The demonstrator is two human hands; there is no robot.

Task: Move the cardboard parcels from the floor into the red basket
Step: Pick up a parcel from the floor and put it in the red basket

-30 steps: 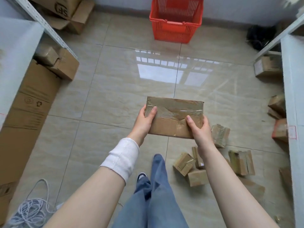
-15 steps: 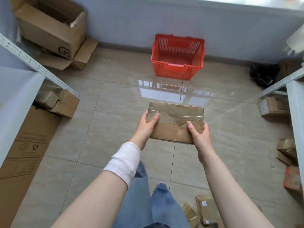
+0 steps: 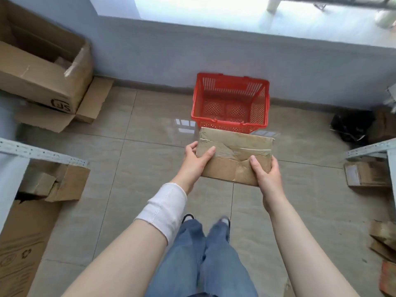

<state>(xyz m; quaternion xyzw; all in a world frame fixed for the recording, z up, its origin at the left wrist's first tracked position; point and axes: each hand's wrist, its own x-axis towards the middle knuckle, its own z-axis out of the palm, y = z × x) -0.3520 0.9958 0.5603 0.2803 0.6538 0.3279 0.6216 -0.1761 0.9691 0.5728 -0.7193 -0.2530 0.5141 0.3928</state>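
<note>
Left hand point(image 3: 194, 161) and right hand point(image 3: 266, 172) grasping a flat taped cardboard parcel point(image 3: 233, 156) by its near corners, holding it level above the tiled floor point(image 3: 150, 168), red basket point(image 3: 230, 103) standing just beyond, against the wall.

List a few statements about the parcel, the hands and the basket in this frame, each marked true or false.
1. The left hand and the right hand both hold the flat brown cardboard parcel. True.
2. The red plastic mesh basket stands on the tiled floor near the wall. True.
3. The basket contains parcels. False: only its bare mesh bottom shows.
4. The parcel lies on the floor. False: it is held up in front of the basket.
</note>
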